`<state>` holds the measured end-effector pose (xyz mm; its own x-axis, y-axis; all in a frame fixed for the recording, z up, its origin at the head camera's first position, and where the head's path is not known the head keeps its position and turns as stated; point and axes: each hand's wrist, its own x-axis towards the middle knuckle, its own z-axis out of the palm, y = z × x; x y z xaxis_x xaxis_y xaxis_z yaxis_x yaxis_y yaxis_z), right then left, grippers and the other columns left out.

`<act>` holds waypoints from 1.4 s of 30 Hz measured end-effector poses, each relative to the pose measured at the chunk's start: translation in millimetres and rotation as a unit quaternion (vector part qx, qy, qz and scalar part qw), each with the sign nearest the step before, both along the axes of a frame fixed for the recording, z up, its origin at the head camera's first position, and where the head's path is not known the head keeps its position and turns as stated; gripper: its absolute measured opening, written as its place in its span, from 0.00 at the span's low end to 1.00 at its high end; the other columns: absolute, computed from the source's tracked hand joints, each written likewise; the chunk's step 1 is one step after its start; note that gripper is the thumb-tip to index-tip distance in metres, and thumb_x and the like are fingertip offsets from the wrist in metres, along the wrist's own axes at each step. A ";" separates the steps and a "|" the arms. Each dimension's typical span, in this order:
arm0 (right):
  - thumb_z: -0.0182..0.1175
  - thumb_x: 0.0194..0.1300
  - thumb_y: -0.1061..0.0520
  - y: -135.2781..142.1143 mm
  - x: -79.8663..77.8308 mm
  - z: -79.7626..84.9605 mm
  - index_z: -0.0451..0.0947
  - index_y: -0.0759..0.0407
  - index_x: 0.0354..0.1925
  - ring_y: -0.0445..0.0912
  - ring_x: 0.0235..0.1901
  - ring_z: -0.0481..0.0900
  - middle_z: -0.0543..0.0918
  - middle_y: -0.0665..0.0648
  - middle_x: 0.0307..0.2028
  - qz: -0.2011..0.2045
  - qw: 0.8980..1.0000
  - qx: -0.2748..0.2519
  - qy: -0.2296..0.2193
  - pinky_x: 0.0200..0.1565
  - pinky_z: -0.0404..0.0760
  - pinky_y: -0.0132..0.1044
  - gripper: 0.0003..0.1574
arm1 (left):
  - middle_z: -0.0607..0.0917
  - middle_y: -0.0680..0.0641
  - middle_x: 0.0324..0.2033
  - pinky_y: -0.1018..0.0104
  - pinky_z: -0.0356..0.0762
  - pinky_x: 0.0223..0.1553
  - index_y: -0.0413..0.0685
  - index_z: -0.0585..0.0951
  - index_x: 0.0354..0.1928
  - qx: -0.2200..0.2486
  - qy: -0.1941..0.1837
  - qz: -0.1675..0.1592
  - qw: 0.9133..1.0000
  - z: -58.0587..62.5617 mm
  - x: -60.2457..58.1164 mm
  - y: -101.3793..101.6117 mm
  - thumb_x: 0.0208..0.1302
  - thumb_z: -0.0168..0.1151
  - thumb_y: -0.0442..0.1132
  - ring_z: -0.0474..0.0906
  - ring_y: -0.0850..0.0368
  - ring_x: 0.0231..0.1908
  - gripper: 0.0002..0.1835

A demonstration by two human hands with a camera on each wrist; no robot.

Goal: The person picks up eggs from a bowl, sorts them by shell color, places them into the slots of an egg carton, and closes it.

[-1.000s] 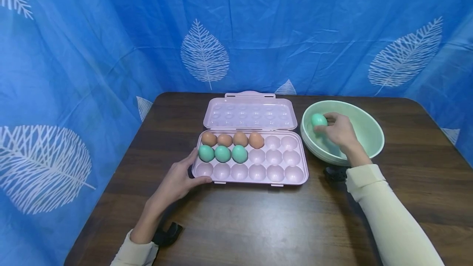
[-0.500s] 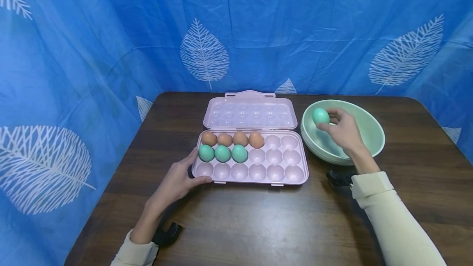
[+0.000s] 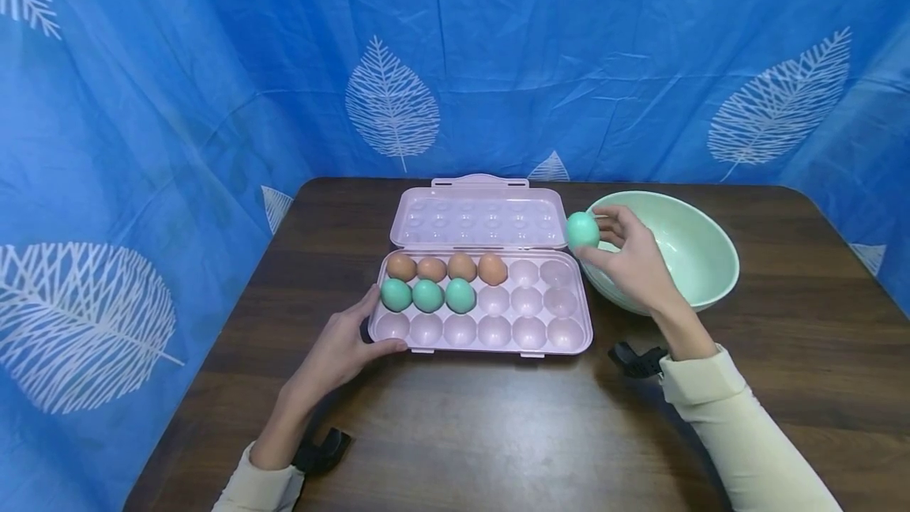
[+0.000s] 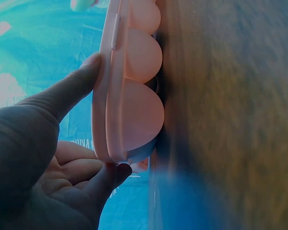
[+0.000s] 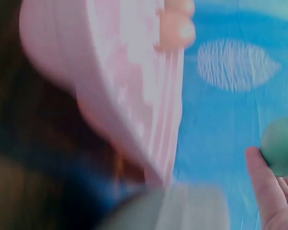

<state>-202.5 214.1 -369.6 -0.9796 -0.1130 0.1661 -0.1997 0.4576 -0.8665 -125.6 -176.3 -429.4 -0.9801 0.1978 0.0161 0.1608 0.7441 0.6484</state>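
Between thumb and fingers my right hand (image 3: 636,263) pinches a green egg (image 3: 583,232), held over the near left rim of a pale green bowl (image 3: 704,251). The right wrist view also shows this green egg (image 5: 281,146) at its right edge. My left hand (image 3: 341,346) holds the left front corner of a pink egg tray (image 3: 512,344). In the left wrist view its thumb (image 4: 81,79) lies against the tray's rim (image 4: 108,96), with the other fingers at the corner. Several brown eggs (image 3: 462,267) fill part of the back row; three green eggs (image 3: 428,295) sit in the middle row.
The tray's open lid (image 3: 480,218) lies flat behind it on the dark wooden table (image 3: 483,433). A blue curtain (image 3: 512,117) with white leaf prints hangs behind and to the left. Each wrist carries a black strap mount (image 3: 636,360).
My right hand has lifted the green egg out of the bowl and moved left with it, toward the tray. My left hand has stayed at the tray's corner.
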 end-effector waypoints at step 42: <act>0.78 0.46 0.63 -104.6 32.1 -63.4 0.79 0.60 0.42 0.48 0.33 0.78 0.82 0.55 0.33 0.034 0.988 0.128 0.075 0.38 0.78 0.43 0.24 | 0.59 0.40 0.73 0.46 0.65 0.63 0.42 0.55 0.76 -0.003 -0.008 0.009 1.000 1.4 2.1 1.5 0.52 0.74 0.59 0.58 0.40 0.70 0.57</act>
<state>-170.3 109.6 -433.1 -0.9348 -0.2354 0.2661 -0.3551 0.6383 -0.6830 -123.5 -174.7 -427.9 -0.9837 0.1800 -0.0013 0.1365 0.7506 0.6466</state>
